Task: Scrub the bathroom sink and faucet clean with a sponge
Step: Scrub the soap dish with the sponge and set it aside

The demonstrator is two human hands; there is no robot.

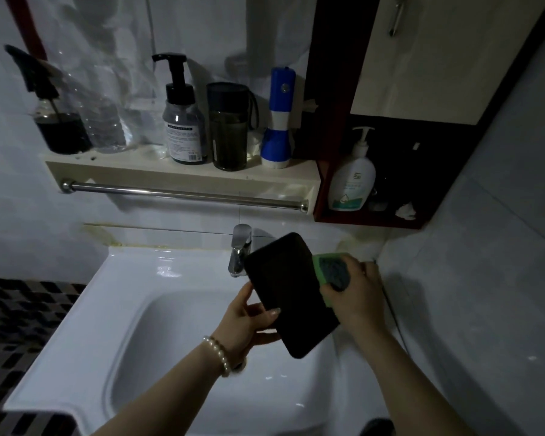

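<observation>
Right hand (354, 294) grips green sponge (332, 273); left hand (249, 322) holds flat phone (291, 294).

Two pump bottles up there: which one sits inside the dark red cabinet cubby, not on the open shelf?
The white pump bottle with green label. It stands in the cubby right of the cream shelf; the clear, black-pumped bottle stands on the shelf.

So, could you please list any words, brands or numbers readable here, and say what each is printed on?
"5" with a smaller unclear mark beside it: on the white pump bottle with green label in the dark cabinet niche.
Clear pump bottle with black dispenser on the shelf: label text and barcode too small and blurred to read.
Nothing else shows legible text.
</observation>
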